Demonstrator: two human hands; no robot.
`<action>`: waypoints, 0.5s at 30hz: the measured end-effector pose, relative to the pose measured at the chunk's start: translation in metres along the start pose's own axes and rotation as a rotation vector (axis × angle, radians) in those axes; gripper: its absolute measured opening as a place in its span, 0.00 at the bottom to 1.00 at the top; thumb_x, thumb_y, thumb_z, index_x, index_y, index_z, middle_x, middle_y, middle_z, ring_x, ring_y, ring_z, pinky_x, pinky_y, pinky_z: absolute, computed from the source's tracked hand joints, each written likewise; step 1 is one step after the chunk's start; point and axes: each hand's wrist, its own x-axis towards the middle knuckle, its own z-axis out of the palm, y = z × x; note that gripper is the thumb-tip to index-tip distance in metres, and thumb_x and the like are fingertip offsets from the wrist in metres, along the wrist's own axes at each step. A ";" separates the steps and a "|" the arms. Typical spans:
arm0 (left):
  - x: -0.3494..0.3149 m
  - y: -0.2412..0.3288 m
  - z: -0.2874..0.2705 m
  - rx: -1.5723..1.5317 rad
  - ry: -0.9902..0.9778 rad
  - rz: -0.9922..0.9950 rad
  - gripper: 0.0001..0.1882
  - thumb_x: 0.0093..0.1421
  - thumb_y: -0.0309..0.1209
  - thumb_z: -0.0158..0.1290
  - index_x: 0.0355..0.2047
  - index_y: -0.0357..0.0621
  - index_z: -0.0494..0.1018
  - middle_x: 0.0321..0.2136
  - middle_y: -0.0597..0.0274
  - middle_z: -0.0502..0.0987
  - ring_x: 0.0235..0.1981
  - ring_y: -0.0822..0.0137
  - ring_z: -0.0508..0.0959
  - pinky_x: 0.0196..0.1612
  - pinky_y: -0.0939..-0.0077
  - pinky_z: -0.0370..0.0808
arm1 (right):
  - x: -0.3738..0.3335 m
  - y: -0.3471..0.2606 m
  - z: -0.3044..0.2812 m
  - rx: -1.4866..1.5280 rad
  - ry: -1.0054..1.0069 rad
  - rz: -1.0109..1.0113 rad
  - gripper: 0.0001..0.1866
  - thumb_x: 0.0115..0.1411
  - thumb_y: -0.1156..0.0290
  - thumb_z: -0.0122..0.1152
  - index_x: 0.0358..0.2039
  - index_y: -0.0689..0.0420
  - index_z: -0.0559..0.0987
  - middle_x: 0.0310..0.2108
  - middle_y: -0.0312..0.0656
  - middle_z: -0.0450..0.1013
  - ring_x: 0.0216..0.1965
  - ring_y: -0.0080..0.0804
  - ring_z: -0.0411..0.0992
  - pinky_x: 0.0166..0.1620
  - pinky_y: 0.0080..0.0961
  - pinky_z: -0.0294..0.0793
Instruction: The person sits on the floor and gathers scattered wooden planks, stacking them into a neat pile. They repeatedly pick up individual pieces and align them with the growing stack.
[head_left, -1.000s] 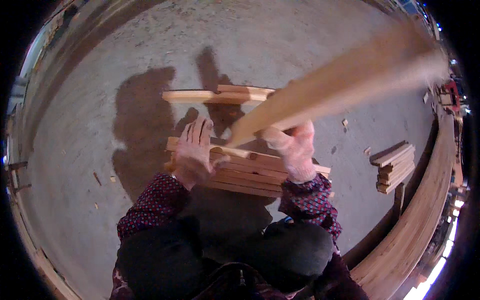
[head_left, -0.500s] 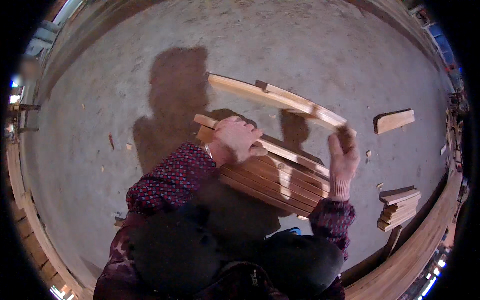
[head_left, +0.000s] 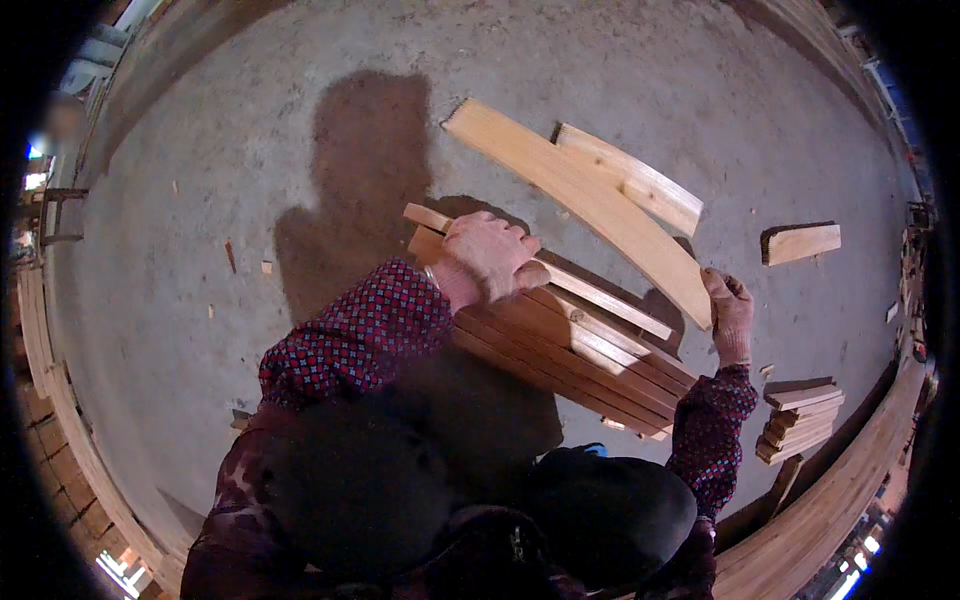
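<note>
My right hand (head_left: 730, 312) is closed around the right end of a long, pale wooden board (head_left: 575, 190). The board slants away to the far left, its broad face showing. Nearer to me lies a row of brown-looking boards (head_left: 560, 345) packed side by side, partly in my shadow. My left hand (head_left: 492, 255) is curled over a narrow pale board (head_left: 605, 298) along the far side of this row; its fingers hide part of that board. Just beyond the long board, a shorter board (head_left: 635, 180) lies on the floor, partly covered by it.
A short wood offcut (head_left: 803, 243) lies on the concrete floor (head_left: 500, 60) at the right. Closer on that side stands a small stack of short boards (head_left: 803, 425), beside a long timber (head_left: 830, 510). Small wood scraps (head_left: 267, 267) are scattered at the left.
My right hand has moved rightward and grips the long board's end. That board has turned from its edge to its broad face and swung apart from the shorter one. My left hand keeps its hold.
</note>
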 end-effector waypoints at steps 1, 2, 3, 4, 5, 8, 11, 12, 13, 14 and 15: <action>0.002 0.004 -0.004 0.002 -0.006 0.012 0.29 0.66 0.59 0.43 0.51 0.50 0.76 0.48 0.58 0.81 0.52 0.55 0.79 0.58 0.57 0.70 | -0.001 0.006 -0.009 0.053 0.036 0.028 0.23 0.59 0.61 0.73 0.49 0.64 0.81 0.33 0.35 0.78 0.32 0.20 0.73 0.36 0.17 0.71; 0.006 0.006 -0.007 0.001 -0.015 0.012 0.29 0.66 0.59 0.43 0.50 0.50 0.76 0.48 0.57 0.81 0.52 0.55 0.79 0.58 0.57 0.70 | -0.003 0.002 -0.019 -0.055 -0.002 0.073 0.22 0.61 0.60 0.70 0.48 0.65 0.81 0.35 0.35 0.79 0.34 0.21 0.74 0.37 0.20 0.72; 0.007 0.006 -0.008 0.001 -0.026 0.019 0.28 0.66 0.58 0.43 0.49 0.49 0.76 0.47 0.56 0.81 0.51 0.54 0.79 0.58 0.56 0.71 | -0.007 -0.001 -0.015 -0.050 -0.029 0.075 0.22 0.63 0.59 0.68 0.48 0.66 0.81 0.36 0.36 0.79 0.35 0.21 0.74 0.38 0.20 0.72; 0.007 0.005 -0.009 0.004 -0.038 0.026 0.27 0.66 0.58 0.44 0.48 0.49 0.76 0.46 0.56 0.81 0.51 0.54 0.79 0.58 0.56 0.71 | -0.005 -0.001 -0.003 -0.042 -0.055 0.078 0.22 0.64 0.59 0.67 0.47 0.66 0.81 0.37 0.36 0.79 0.35 0.22 0.74 0.38 0.21 0.73; 0.009 0.002 -0.008 -0.009 -0.041 0.036 0.26 0.67 0.56 0.43 0.43 0.48 0.78 0.42 0.54 0.82 0.47 0.54 0.81 0.54 0.57 0.72 | -0.010 -0.006 0.000 -0.068 -0.049 0.091 0.23 0.65 0.58 0.65 0.47 0.67 0.81 0.38 0.37 0.79 0.36 0.22 0.74 0.38 0.21 0.73; 0.005 -0.002 0.014 -0.053 0.181 0.082 0.23 0.65 0.55 0.47 0.40 0.49 0.78 0.39 0.56 0.82 0.43 0.53 0.82 0.51 0.56 0.73 | -0.014 -0.002 0.002 -0.119 -0.100 -0.042 0.23 0.69 0.56 0.59 0.47 0.67 0.80 0.37 0.38 0.78 0.36 0.25 0.74 0.41 0.23 0.73; 0.000 -0.007 0.017 0.024 0.257 0.088 0.24 0.65 0.55 0.47 0.45 0.50 0.78 0.40 0.58 0.82 0.45 0.55 0.81 0.52 0.56 0.73 | -0.005 0.010 -0.010 -0.512 -0.154 -0.187 0.20 0.72 0.57 0.53 0.49 0.61 0.81 0.40 0.41 0.80 0.40 0.27 0.77 0.45 0.25 0.76; 0.001 -0.006 0.019 0.023 0.253 0.089 0.25 0.65 0.56 0.47 0.47 0.51 0.78 0.40 0.58 0.82 0.45 0.56 0.81 0.53 0.57 0.73 | -0.007 0.014 -0.013 -0.504 -0.148 -0.145 0.20 0.73 0.57 0.50 0.50 0.60 0.81 0.41 0.42 0.81 0.41 0.27 0.77 0.46 0.26 0.77; 0.003 -0.005 0.022 0.020 0.251 0.089 0.25 0.66 0.56 0.46 0.48 0.51 0.77 0.41 0.58 0.82 0.46 0.56 0.81 0.53 0.58 0.73 | -0.010 0.017 -0.017 -0.498 -0.141 -0.104 0.21 0.74 0.57 0.48 0.51 0.59 0.81 0.42 0.42 0.81 0.42 0.28 0.78 0.47 0.26 0.78; 0.001 -0.005 0.020 0.027 0.248 0.075 0.26 0.66 0.56 0.46 0.49 0.51 0.77 0.41 0.58 0.82 0.47 0.56 0.81 0.53 0.58 0.72 | -0.014 0.013 -0.010 -0.221 -0.125 0.048 0.22 0.74 0.56 0.46 0.51 0.59 0.81 0.42 0.43 0.81 0.42 0.28 0.79 0.47 0.27 0.78; 0.000 -0.005 0.018 0.041 0.231 0.064 0.26 0.66 0.56 0.46 0.50 0.51 0.77 0.42 0.58 0.82 0.47 0.57 0.80 0.54 0.59 0.72 | -0.016 0.010 -0.006 0.056 -0.109 0.196 0.23 0.75 0.55 0.44 0.51 0.59 0.80 0.42 0.43 0.81 0.42 0.29 0.79 0.47 0.28 0.78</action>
